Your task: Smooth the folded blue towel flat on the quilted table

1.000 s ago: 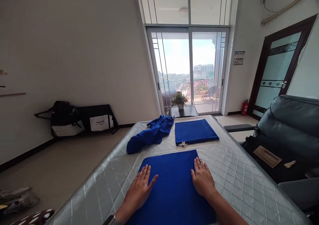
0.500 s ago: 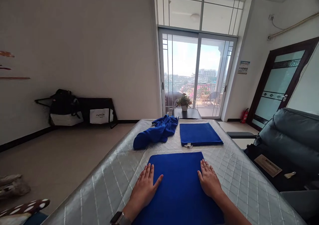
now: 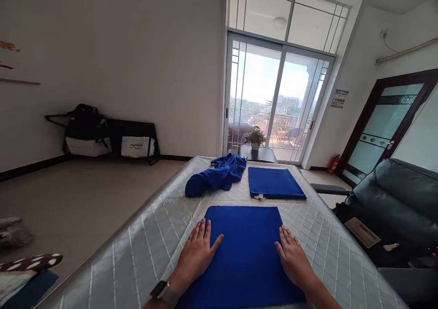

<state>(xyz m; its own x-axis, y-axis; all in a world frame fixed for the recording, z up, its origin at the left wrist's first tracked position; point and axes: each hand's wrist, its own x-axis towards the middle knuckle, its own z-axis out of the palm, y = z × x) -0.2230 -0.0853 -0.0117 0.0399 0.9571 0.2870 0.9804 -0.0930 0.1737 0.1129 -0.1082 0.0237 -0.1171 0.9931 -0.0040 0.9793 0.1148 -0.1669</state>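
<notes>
A folded blue towel lies flat on the grey quilted table right in front of me. My left hand rests palm down on the towel's left edge, fingers spread, with a watch on the wrist. My right hand presses flat on its right edge. Neither hand grips anything. Farther back lies a second neatly folded blue towel with a small white tag. To its left sits a crumpled blue towel in a heap.
A grey leather sofa stands right of the table, with a brown card on its armrest. Past the table's far end are a small dark table with a potted plant and glass balcony doors. Black bags sit along the left wall.
Both hands have slid slightly toward me along the towel's sides. My view has tilted and turned left, so the table and towels sit a little more to the right.
</notes>
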